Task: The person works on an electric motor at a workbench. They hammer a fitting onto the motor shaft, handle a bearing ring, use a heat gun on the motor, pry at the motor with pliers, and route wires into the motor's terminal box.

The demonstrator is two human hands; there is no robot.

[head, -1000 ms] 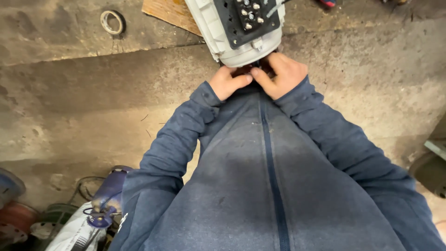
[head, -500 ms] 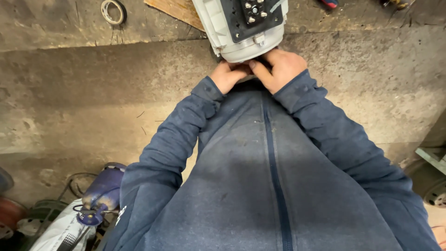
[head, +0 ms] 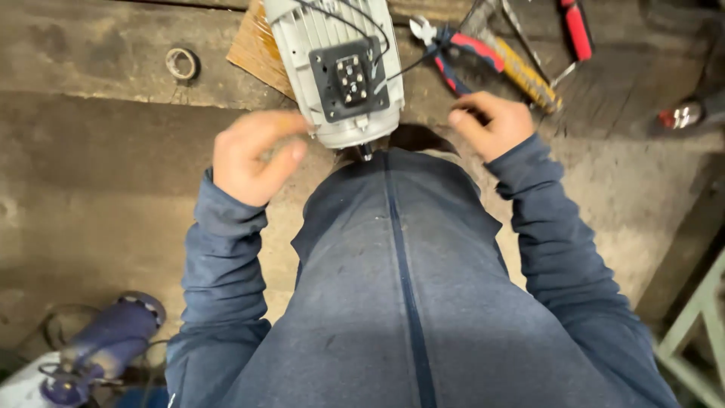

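Head view: ribbed grey metal electric motor [head: 332, 68] lying on its side on a wooden board [head: 253, 49], uncovered terminal block up. Left hand [head: 249, 155] and right hand [head: 491, 121] flanking it, loosely curled, empty. Probably regripping; calls for a firm hold on the housing.

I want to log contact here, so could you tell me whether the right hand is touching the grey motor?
Apart. The head view shows bare bench between the right hand and the grey motor.

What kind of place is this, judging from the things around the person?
Probably a repair workshop or garage. A grey finned electric motor with its terminal box open lies on a worn concrete floor, and pliers with other hand tools are scattered beside it. The left hand and right hand are near the motor.
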